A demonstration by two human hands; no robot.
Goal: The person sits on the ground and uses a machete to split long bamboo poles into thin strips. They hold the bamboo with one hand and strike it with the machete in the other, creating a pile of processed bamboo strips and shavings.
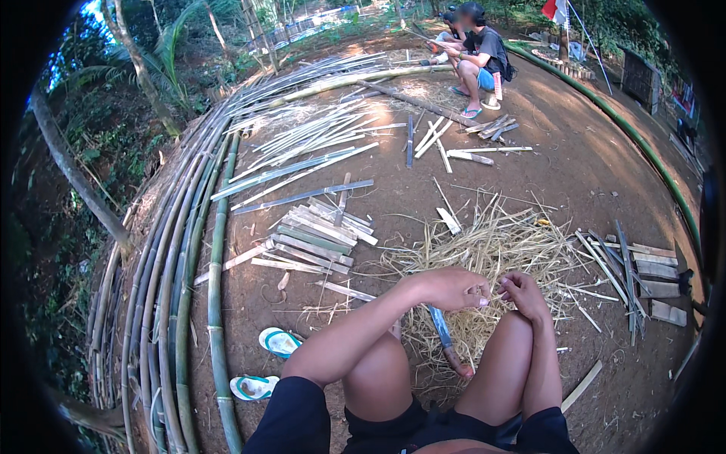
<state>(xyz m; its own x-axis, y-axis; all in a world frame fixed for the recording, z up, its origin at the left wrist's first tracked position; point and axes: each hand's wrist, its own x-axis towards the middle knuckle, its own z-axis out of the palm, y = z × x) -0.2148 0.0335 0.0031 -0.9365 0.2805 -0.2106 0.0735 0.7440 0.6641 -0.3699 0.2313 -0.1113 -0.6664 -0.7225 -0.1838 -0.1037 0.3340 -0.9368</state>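
Both my hands are at my knees, above a heap of pale bamboo shavings (484, 242). My left hand (456, 290) has its fingers curled, with the fingertips toward the right hand. My right hand (525, 295) is beside the right knee, thumb and fingers drawn together. The two hands are a little apart; anything small between their fingers is too fine to make out. Between my legs a large knife (439, 325) with a dark blade and brown handle lies on the shavings, touched by neither hand.
Cut bamboo slats (318, 234) are stacked at left, and more pieces (658, 268) lie at right. Long green poles (215, 303) run along the left side. White flip-flops (255, 387) lie near my left leg. Two people (484, 57) crouch at the back.
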